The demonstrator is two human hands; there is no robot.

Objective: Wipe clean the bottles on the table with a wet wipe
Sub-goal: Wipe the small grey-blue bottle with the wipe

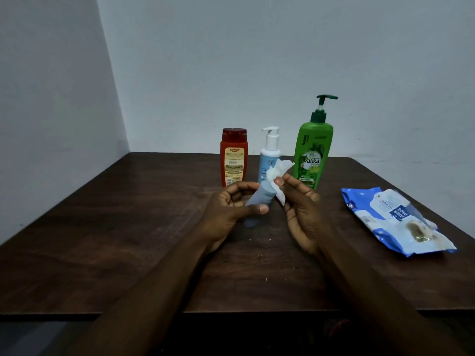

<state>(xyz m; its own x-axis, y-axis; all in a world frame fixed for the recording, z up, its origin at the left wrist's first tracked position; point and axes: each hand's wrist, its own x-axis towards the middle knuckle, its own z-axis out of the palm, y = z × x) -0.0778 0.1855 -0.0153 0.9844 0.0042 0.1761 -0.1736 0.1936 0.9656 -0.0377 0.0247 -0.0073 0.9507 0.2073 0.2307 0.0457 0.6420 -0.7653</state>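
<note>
Pale-blue plastic tube bottle [259, 201]: held tilted, front-left of tall green pump bottle [312, 155]. Left hand [231, 205] curls round it, likely steadying it. Right hand [300, 209] pinches crumpled white wet wipe [279, 172] against its upper end.

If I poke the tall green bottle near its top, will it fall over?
It probably would tip: the green bottle is the tallest one and stands upright on a fairly narrow base. Its pump sticks out up high, so a poke there would likely topple it. The glossy plastic may also feel slippery.
</note>
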